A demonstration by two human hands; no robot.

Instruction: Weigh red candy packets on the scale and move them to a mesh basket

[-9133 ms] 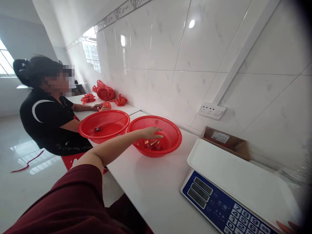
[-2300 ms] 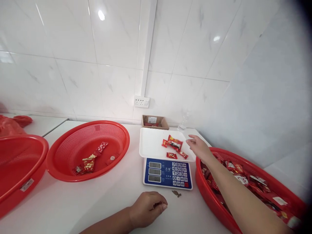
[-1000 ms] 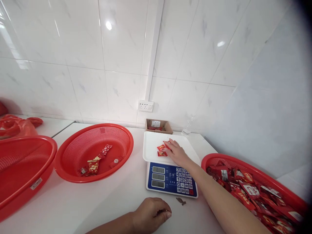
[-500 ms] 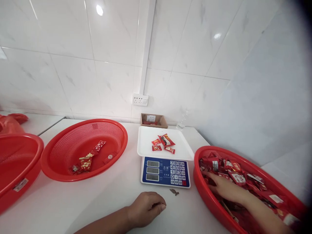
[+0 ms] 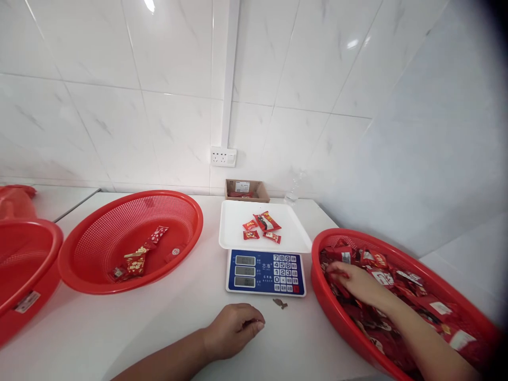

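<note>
At six o'clock my left hand [image 5: 234,330] rests on the white table [image 5: 119,323], thumb and finger together. At four, my right hand [image 5: 359,283] reaches among many packets [image 5: 423,304] in the red basket [image 5: 331,307]; its grip I cannot tell. At twelve, only four packets [image 5: 267,221] lie on the scale [image 5: 265,272]. Behind is tiled wall [image 5: 178,132].

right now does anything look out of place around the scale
Yes: a small brown piece lies loose on the white table, just in front of the scale. It looks stray, since the red packets sit on the pan or in containers. I can't tell what it is.
</note>
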